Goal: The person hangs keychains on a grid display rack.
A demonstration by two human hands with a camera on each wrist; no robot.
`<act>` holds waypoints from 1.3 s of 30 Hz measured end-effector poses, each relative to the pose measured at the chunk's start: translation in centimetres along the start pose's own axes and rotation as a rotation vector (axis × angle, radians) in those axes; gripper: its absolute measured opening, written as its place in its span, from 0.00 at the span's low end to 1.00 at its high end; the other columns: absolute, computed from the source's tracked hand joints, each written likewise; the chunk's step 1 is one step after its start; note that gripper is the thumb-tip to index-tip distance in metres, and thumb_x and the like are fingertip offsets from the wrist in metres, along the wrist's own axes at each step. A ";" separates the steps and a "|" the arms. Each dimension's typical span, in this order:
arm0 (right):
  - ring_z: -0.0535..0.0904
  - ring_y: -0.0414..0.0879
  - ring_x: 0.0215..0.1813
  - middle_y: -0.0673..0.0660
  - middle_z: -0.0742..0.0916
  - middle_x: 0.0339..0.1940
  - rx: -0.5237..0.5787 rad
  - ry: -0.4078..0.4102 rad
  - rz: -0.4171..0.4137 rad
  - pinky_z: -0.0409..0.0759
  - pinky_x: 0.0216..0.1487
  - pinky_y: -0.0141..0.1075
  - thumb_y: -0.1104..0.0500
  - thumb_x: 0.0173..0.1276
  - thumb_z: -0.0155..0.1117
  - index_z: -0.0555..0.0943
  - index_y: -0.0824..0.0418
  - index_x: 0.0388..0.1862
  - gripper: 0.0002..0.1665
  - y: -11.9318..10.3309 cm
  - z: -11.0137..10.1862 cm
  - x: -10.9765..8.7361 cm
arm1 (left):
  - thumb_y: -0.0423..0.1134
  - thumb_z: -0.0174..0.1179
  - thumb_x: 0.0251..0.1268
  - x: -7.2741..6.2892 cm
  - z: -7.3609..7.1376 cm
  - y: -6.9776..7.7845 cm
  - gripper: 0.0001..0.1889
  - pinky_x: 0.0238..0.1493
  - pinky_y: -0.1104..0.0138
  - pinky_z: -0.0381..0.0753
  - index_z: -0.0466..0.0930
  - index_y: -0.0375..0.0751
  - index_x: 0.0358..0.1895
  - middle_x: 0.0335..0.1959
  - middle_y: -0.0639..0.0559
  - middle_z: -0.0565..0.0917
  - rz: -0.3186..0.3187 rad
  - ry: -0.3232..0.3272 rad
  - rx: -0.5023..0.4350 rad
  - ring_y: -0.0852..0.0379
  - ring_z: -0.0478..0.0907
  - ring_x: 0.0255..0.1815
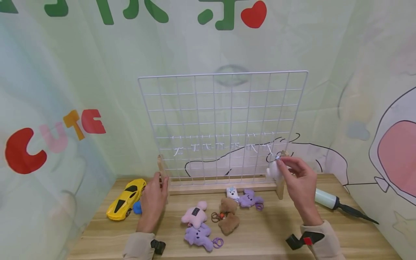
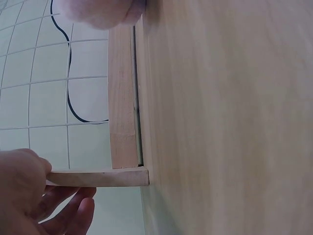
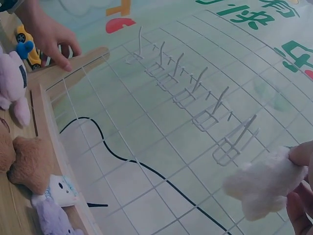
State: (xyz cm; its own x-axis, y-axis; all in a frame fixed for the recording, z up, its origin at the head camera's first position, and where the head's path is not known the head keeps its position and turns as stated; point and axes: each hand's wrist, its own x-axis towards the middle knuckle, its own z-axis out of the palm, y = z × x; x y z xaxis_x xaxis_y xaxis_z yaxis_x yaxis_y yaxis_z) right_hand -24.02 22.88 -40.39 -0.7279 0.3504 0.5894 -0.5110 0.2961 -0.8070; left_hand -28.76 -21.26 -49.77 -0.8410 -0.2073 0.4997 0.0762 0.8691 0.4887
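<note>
My left hand [image 1: 153, 198] grips the left wooden side post [image 2: 107, 177] of a stand, its fingers wrapped round the edge. The stand holds up a white wire grid [image 1: 232, 108]. At the grid's right side my right hand [image 1: 300, 184] pinches a small white plush toy [image 3: 259, 183] by its top, between thumb and fingers. The toy hangs in front of the grid, just below the rightmost white hook [image 3: 227, 152]. Several more such hooks sit in a row along the grid, with nothing hanging on them.
Before the stand lie a pink plush [image 1: 195, 215], a purple plush [image 1: 197, 235], brown plush [image 1: 229, 223], a white-and-blue plush [image 1: 232, 193] and another purple plush [image 1: 248, 199]. A yellow toy car [image 1: 126, 200] stands at left, a pale hand pump [image 1: 326, 199] at right.
</note>
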 end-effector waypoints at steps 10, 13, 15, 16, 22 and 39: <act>0.90 0.33 0.45 0.36 0.94 0.45 -0.006 0.016 -0.012 0.84 0.45 0.23 0.62 0.73 0.76 0.90 0.62 0.50 0.09 1.1 1.0 0.2 | 0.46 0.61 0.84 0.0 -0.1 -0.1 0.15 0.34 0.49 0.88 0.78 0.36 0.56 0.38 0.38 0.87 -0.006 -0.004 0.005 0.41 0.85 0.34; 0.89 0.33 0.45 0.41 0.94 0.47 -0.024 0.015 -0.008 0.84 0.46 0.23 0.60 0.74 0.76 0.91 0.61 0.50 0.09 1.3 1.3 0.2 | 0.46 0.61 0.84 -0.1 -0.1 -0.2 0.15 0.34 0.49 0.87 0.78 0.36 0.56 0.38 0.38 0.87 -0.010 -0.008 0.007 0.41 0.85 0.34; 0.88 0.33 0.46 0.47 0.94 0.49 -0.055 0.010 -0.004 0.83 0.46 0.23 0.59 0.74 0.76 0.91 0.59 0.51 0.10 1.4 1.4 0.1 | 0.46 0.61 0.84 -0.1 -0.1 -0.2 0.15 0.34 0.49 0.87 0.78 0.36 0.56 0.38 0.38 0.87 -0.014 -0.010 0.005 0.41 0.85 0.34; 0.88 0.33 0.46 0.50 0.94 0.50 -0.070 0.005 0.000 0.83 0.46 0.22 0.58 0.74 0.76 0.92 0.59 0.51 0.10 1.4 1.5 0.1 | 0.46 0.62 0.84 -0.2 0.0 -0.3 0.15 0.34 0.49 0.86 0.78 0.36 0.55 0.38 0.38 0.87 -0.016 -0.011 0.005 0.41 0.84 0.33; 0.85 0.34 0.48 0.53 0.92 0.52 -0.125 -0.014 0.010 0.81 0.46 0.21 0.55 0.75 0.76 0.92 0.54 0.53 0.11 1.3 1.8 -0.3 | 0.45 0.62 0.83 -0.2 0.0 -0.2 0.15 0.35 0.49 0.87 0.78 0.36 0.55 0.38 0.39 0.87 -0.019 -0.014 0.010 0.42 0.84 0.34; 0.85 0.41 0.33 0.58 0.90 0.34 -0.088 -0.121 -0.003 0.81 0.34 0.26 0.56 0.81 0.68 0.90 0.58 0.45 0.08 2.7 2.0 -0.9 | 0.47 0.60 0.85 0.0 0.0 0.0 0.16 0.38 0.47 0.89 0.78 0.36 0.57 0.41 0.38 0.88 -0.010 -0.019 0.002 0.39 0.88 0.39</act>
State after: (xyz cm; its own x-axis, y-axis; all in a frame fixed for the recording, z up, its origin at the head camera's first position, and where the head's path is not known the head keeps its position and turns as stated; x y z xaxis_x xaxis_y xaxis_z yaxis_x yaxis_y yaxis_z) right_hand -25.66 21.59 -43.20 -0.7790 0.2415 0.5787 -0.4750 0.3753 -0.7959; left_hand -28.72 -21.26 -49.77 -0.8515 -0.2076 0.4814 0.0669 0.8677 0.4925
